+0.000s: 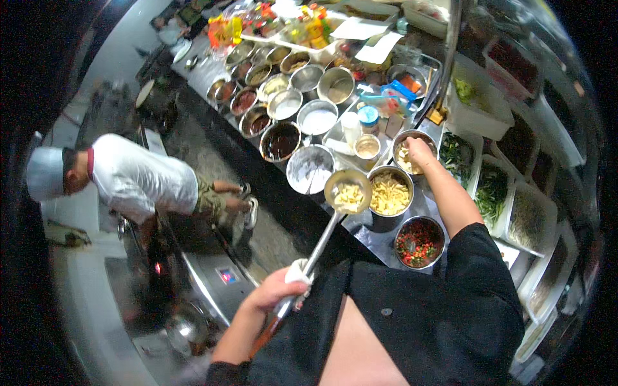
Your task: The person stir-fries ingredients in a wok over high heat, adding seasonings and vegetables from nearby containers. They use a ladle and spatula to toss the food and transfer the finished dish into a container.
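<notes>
My left hand (277, 291) grips the long metal handle of a ladle (330, 234), with a white cloth (298, 273) at the grip. Pale yellow chopped pieces (349, 198) lie in the ladle's bowl, which is held beside a steel pot of yellow chopped pieces (390, 195). My right hand (419, 152) reaches into another steel pot (435, 141) of larger pale slices. Its fingertips are down among the slices, so I cannot tell whether they hold any. Nearer me stands a steel pot of chopped red and green chillies (419, 243).
Several steel seasoning pots, one with dark sauce (280, 141), line the counter. A blue-lidded jar (369, 118) stands behind. White tubs of cut greens (490, 202) flank my right arm. Across the aisle, a person in a white shirt (142, 171) bends over the stove (212, 270).
</notes>
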Demonstrator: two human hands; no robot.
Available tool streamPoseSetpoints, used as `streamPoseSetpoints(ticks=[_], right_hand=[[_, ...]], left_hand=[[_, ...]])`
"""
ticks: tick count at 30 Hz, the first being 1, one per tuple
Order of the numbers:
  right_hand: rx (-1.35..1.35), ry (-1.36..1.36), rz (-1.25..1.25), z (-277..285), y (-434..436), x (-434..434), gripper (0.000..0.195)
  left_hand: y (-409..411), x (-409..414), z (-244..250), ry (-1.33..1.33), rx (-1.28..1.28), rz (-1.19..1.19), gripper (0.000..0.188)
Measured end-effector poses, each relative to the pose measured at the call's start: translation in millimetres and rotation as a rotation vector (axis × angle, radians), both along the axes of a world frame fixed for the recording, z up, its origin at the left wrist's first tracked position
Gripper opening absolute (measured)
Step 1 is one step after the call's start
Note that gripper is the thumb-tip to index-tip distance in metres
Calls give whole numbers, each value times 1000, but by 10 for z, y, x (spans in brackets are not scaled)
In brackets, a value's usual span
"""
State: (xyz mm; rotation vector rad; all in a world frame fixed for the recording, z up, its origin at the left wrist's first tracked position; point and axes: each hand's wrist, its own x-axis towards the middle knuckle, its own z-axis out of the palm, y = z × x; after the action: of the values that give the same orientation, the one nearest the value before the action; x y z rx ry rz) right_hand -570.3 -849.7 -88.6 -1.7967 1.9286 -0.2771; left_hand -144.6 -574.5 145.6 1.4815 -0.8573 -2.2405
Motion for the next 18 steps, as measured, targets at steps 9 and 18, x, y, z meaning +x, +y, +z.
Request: streamPoseSetpoints(ticks=[9,18], right_hand=[[-371,-623,183,1150,297,938,18],[-178,-649,939,1215,1092,2737,20]], left_hand=[[65,28,-3,-16,-72,34,29],[1037,411,47,152,127,478,24]])
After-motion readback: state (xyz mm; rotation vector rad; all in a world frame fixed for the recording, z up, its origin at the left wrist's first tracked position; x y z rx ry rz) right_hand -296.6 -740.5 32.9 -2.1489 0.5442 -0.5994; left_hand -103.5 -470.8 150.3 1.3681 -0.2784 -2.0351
